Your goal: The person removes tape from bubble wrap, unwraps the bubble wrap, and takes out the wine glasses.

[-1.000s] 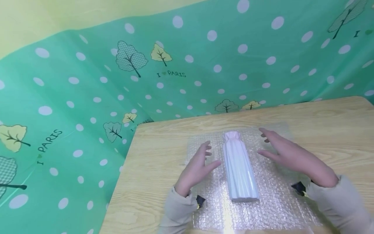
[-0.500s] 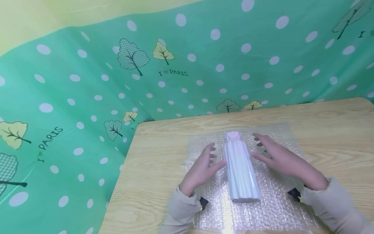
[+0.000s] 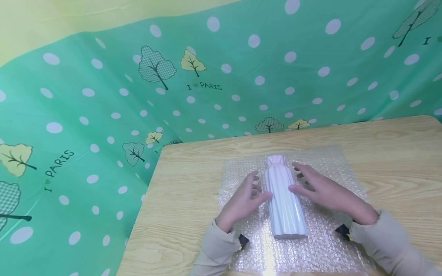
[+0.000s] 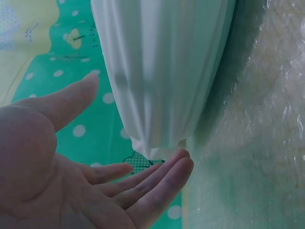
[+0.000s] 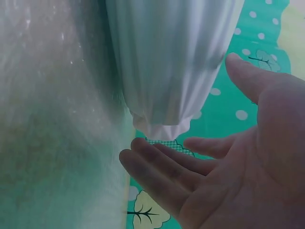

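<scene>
A ribbed vase [image 3: 284, 199], pinkish at its neck and pale blue toward its base, lies on a sheet of bubble wrap [image 3: 324, 245]. My left hand [image 3: 241, 201] is at its left side, thumb apart from relaxed fingers. On the other side, my right hand [image 3: 324, 191] has its thumb at the vase's edge. Both wrist views show the vase [image 4: 157, 71] [image 5: 167, 62] between thumb and fingers of the left hand [image 4: 86, 171] and the right hand [image 5: 228, 167], with no grip on it. Whether either thumb touches it, I cannot tell.
The bubble wrap covers the middle of a wooden table [image 3: 179, 184]. Behind and to the left hangs a green curtain [image 3: 207, 111] with white dots and trees. Near each cuff is a small black piece [image 3: 243, 241] [image 3: 343, 232].
Both hands have moved inward toward the vase, the right one farther, from well off to its right side. The vase has stayed lying in place, with the view shifted slightly.
</scene>
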`<state>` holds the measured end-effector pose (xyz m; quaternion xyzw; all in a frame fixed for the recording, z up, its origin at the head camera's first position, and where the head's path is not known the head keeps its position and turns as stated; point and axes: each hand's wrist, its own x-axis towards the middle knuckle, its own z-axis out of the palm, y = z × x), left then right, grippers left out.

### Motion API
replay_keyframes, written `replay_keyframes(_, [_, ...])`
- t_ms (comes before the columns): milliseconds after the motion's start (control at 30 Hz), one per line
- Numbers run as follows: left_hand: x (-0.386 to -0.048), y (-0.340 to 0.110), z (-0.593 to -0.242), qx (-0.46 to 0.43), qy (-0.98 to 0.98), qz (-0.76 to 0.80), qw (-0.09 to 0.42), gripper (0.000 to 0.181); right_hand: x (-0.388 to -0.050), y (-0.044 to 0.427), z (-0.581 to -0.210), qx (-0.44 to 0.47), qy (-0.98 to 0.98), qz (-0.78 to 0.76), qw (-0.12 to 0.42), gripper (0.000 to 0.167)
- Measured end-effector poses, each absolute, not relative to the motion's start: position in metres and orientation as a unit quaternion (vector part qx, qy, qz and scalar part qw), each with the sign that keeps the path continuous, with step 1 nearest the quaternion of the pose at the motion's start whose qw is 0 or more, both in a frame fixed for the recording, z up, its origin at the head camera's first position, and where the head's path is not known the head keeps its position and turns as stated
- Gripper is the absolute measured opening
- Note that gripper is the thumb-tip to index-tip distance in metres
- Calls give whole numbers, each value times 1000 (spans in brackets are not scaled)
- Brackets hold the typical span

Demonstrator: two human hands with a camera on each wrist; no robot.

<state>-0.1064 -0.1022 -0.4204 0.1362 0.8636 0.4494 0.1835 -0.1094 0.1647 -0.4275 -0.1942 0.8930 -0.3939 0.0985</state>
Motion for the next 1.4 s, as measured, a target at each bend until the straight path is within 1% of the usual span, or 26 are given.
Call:
replay_keyframes(267, [-107,-98,-428,148,856,457,191,92,-111,160,-435,-188,884,-413,113,83])
replay_keyframes(433, [-108,-94,-432,173,829,491,205,80,-111,157,-439,-202,872,-431,110,78])
replay_keyframes(533, [-108,-92,-433,183,820,500,212,76,-111,155,-441,-209,863,-445,115,76])
replay_keyframes(733, [-108,-90,-434,192,819,498,212,76,-110,153,-442,-210,856,-456,120,75])
replay_keyframes(1400, [-105,-87,-436,173,809,515,223,77,-107,149,-440,-178,841,-489,147,76])
